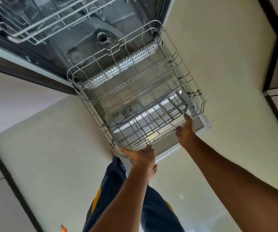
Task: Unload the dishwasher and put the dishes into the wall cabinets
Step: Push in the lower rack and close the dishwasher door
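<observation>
Head view is looking steeply down at the lower rack (134, 101), a grey wire basket pulled out over the dropped dishwasher door (200, 126). No dishes are showing in it; only rows of bare tines and a folded wire shelf near its front edge. My left hand (141, 156) is gripping the rack's front rim at the near-left corner, fingers curling over the wire. My right hand (186, 129) is gripping the same front rim further right, thumb lying up against the wire and fingers hooking under it. Both forearms are reaching in from the bottom of the frame.

Behind the rack, the dishwasher tub (91, 41) is standing open, with a round fitting visible in its floor and water beads on the lining. The upper rack (39, 22) is sitting partly extended at top left, also of wire; its contents are too blurred to tell. Pale floor tiles (218, 67) are surrounding the door. My dark blue trousers (111, 185) with an orange stripe are showing below the hands.
</observation>
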`<state>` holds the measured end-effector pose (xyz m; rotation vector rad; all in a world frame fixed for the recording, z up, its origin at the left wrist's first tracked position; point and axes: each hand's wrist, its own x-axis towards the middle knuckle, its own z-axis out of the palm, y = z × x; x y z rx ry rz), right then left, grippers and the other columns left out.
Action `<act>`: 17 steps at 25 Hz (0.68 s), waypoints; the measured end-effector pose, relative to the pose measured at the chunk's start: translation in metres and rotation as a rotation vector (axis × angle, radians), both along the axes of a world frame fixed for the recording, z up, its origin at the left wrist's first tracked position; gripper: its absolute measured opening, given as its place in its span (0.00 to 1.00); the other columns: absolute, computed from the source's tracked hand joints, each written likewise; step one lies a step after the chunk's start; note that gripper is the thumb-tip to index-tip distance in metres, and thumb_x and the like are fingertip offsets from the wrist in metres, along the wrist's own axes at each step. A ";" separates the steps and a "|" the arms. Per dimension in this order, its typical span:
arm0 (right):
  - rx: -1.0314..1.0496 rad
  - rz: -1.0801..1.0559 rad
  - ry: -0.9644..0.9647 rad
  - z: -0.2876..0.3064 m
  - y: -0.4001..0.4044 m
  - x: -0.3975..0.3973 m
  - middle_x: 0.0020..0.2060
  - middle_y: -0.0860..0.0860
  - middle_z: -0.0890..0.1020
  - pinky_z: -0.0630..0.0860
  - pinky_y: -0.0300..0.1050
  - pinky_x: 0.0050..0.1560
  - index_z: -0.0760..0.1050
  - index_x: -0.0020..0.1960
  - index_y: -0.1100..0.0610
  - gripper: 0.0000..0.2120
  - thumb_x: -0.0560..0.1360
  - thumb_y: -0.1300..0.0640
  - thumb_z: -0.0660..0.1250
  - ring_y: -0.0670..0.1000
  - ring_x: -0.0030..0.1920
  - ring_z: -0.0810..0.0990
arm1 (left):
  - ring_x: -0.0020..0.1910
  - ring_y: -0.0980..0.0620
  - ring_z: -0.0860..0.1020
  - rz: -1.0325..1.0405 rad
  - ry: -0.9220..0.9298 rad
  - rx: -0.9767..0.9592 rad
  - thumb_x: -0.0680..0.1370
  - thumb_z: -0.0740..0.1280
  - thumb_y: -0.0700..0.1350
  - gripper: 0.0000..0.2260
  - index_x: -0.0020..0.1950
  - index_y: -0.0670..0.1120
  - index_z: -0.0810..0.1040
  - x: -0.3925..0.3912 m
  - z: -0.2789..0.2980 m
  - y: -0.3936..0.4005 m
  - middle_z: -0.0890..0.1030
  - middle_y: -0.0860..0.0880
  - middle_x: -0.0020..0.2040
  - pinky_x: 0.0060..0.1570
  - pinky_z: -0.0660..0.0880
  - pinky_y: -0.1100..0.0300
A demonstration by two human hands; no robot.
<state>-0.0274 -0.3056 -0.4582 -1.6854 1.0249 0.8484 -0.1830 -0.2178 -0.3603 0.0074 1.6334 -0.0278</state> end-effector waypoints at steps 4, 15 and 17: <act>0.244 -0.071 0.084 -0.003 0.039 0.024 0.38 0.53 0.70 0.66 0.45 0.35 0.71 0.61 0.57 0.27 0.78 0.35 0.67 0.50 0.34 0.68 | 0.81 0.39 0.62 0.517 -0.139 -0.045 0.71 0.57 0.81 0.59 0.81 0.33 0.56 0.006 -0.033 0.043 0.62 0.32 0.80 0.82 0.55 0.47; 0.401 0.071 -0.037 0.001 0.223 0.097 0.39 0.50 0.71 0.70 0.41 0.31 0.73 0.63 0.57 0.32 0.68 0.39 0.75 0.48 0.33 0.71 | 0.81 0.41 0.62 0.323 -0.424 0.310 0.77 0.53 0.76 0.50 0.82 0.35 0.58 0.066 -0.072 0.212 0.63 0.36 0.80 0.80 0.56 0.52; 0.430 0.138 -0.002 0.001 0.253 0.117 0.39 0.52 0.70 0.70 0.45 0.36 0.70 0.65 0.58 0.35 0.68 0.38 0.75 0.50 0.35 0.70 | 0.80 0.42 0.64 0.311 -0.404 0.311 0.75 0.53 0.78 0.55 0.81 0.32 0.56 0.073 -0.083 0.242 0.64 0.34 0.80 0.79 0.60 0.53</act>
